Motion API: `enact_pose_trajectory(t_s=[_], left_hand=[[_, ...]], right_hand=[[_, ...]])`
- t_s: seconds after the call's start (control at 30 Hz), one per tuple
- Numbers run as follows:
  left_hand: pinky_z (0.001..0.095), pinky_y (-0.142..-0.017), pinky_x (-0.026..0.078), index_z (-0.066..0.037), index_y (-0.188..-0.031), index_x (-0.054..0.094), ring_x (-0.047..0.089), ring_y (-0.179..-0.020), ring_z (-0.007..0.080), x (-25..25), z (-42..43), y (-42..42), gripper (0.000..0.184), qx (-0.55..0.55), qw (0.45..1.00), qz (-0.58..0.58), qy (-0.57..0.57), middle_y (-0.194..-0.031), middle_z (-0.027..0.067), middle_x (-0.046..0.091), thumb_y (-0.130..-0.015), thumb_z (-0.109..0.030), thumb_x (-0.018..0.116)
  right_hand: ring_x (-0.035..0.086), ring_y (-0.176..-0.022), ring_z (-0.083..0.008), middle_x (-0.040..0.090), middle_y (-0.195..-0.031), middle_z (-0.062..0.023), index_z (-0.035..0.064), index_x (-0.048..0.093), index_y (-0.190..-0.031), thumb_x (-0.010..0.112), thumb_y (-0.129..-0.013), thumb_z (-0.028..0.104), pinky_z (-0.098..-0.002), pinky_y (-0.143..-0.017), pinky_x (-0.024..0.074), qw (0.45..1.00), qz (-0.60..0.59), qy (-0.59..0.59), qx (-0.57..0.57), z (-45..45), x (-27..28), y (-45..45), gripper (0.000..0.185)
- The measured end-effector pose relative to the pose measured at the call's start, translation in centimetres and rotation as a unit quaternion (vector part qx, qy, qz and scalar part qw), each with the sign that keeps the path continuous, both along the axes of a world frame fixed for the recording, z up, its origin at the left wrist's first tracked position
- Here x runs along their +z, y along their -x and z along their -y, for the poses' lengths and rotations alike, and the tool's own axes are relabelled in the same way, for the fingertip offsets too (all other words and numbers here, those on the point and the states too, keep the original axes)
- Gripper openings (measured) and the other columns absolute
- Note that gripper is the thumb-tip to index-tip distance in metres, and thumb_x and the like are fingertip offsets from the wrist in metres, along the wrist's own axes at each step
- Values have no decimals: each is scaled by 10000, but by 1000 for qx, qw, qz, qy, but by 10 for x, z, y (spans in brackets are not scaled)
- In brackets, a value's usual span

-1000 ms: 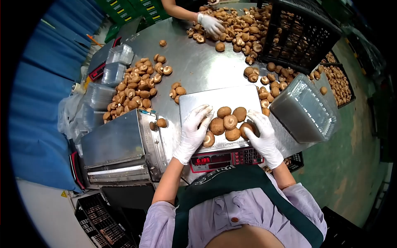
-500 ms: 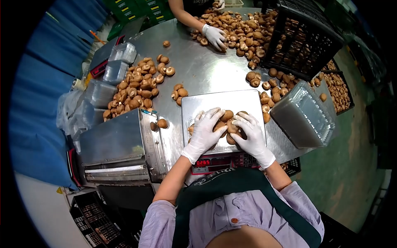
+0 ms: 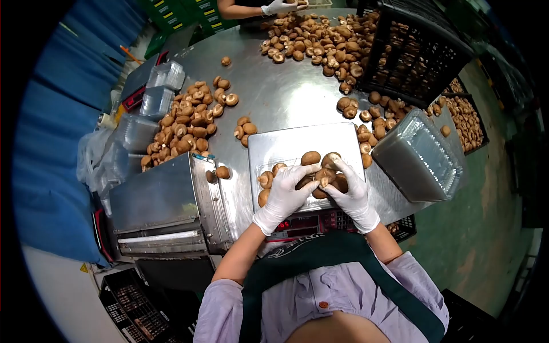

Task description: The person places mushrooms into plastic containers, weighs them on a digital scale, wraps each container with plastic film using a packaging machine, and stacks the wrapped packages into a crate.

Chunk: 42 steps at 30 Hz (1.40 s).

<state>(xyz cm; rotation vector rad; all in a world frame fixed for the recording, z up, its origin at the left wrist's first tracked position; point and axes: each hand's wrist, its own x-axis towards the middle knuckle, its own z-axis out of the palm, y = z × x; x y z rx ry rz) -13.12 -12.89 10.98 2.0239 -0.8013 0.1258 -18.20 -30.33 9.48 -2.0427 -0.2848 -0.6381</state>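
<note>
Brown mushrooms (image 3: 310, 158) lie on the metal pan of a scale (image 3: 286, 140), whose red display is partly covered by my wrist. My left hand (image 3: 287, 193), in a white glove, reaches in from the left with its fingers bent round a mushroom near the middle. Opposite it, my right hand (image 3: 350, 194), also gloved, has its fingers closed on a mushroom (image 3: 325, 176) with the stem showing. The two thumbs nearly meet at this cluster. Several more mushrooms (image 3: 265, 179) sit at the pan's left side, beside my left hand.
Mushroom piles (image 3: 186, 120) lie left and at the back, near a tilted black crate (image 3: 409, 63). Clear plastic trays (image 3: 420, 154) stand right of the scale, others (image 3: 137, 131) at left. A metal box (image 3: 154, 191) is near left. A co-worker's gloved hand (image 3: 284, 7) holds a mushroom.
Mushrooms have been spread to the pan's left side. My hands have moved inward and closed round mushrooms in the middle. The co-worker's hand has withdrawn from the pile toward the far edge.
</note>
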Motion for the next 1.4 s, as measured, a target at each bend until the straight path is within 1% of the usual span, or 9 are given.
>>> enact_pose_trajectory(t_s=[0.23, 0.4, 0.6, 0.7, 0.87, 1.13, 1.23, 1.33, 1.4], left_hand=[[323, -776, 483, -53, -1040, 670, 641, -855, 240, 3, 2, 4, 311, -14, 999, -12, 41, -921, 105, 676, -734, -85, 718], [325, -814, 478, -64, -1065, 661, 631, -903, 249, -6, 1, 4, 341, -11, 1000, -11, 26, -974, 103, 668, -727, -68, 714], [424, -1011, 332, -94, -1238, 543, 443, -1202, 330, -3, 3, -8, 631, -17, 979, 86, -186, -1343, 172, 438, -666, -243, 766], [431, -1010, 328, -94, -1230, 547, 445, -1194, 340, -8, 2, -5, 650, -20, 966, 82, -245, -1324, 177, 447, -656, -300, 771], [437, -876, 406, -95, -1193, 570, 510, -1000, 352, -8, 2, -7, 633, 56, 977, 49, -198, -1104, 176, 519, -647, -330, 787], [427, -843, 423, -79, -1176, 558, 541, -970, 341, -26, 4, -11, 528, 122, 974, 91, -169, -1117, 182, 549, -709, -239, 744], [421, -847, 420, -73, -1171, 551, 546, -988, 325, -26, 1, -13, 513, 87, 983, 61, -148, -1139, 163, 564, -715, -223, 732], [428, -858, 408, -70, -1185, 556, 549, -987, 310, -24, 3, -11, 507, 84, 983, 66, -148, -1157, 121, 555, -714, -200, 691], [415, -870, 380, -91, -1210, 550, 544, -1002, 291, -24, 3, -11, 508, 85, 977, 80, -179, -1164, 110, 555, -724, -192, 657]], right_hand=[[610, -1037, -297, 594, -1169, -183, 10, 528, -1211, 773, -678, 42, -334, -861, 507, 1000, 7, 9, 3, 0, 6, 1, 587], [635, -913, -276, 632, -1027, -148, 34, 576, -1167, 761, -687, 64, -320, -772, 523, 997, -48, 38, 35, 2, 3, 5, 516], [629, -835, -251, 634, -964, -120, 53, 579, -1168, 746, -686, 51, -320, -726, 519, 997, -54, 59, -20, 9, 0, 5, 510], [620, -828, -243, 636, -981, -110, 54, 582, -1158, 731, -667, 11, -318, -737, 517, 996, -39, 73, -33, 12, -2, 2, 514], [638, -870, -250, 643, -1003, -131, 54, 601, -1146, 726, -681, -29, -307, -753, 520, 999, -34, 23, -26, 13, -10, 0, 489], [634, -935, -282, 645, -1024, -134, 57, 601, -1118, 705, -644, -57, -320, -801, 520, 995, -99, -29, -6, 8, -4, -5, 499], [616, -977, -298, 630, -1072, -144, 50, 597, -1128, 655, -667, -75, -343, -840, 504, 999, -32, 7, -15, 9, -5, -13, 481], [508, -1152, -316, 583, -1173, -151, 35, 567, -1183, 562, -725, -12, -432, -979, 390, 962, -67, 253, 72, 10, -10, -13, 460], [494, -1165, -325, 573, -1187, -154, 33, 553, -1201, 558, -733, -1, -441, -992, 373, 960, -58, 268, 64, 10, -6, -12, 469]])
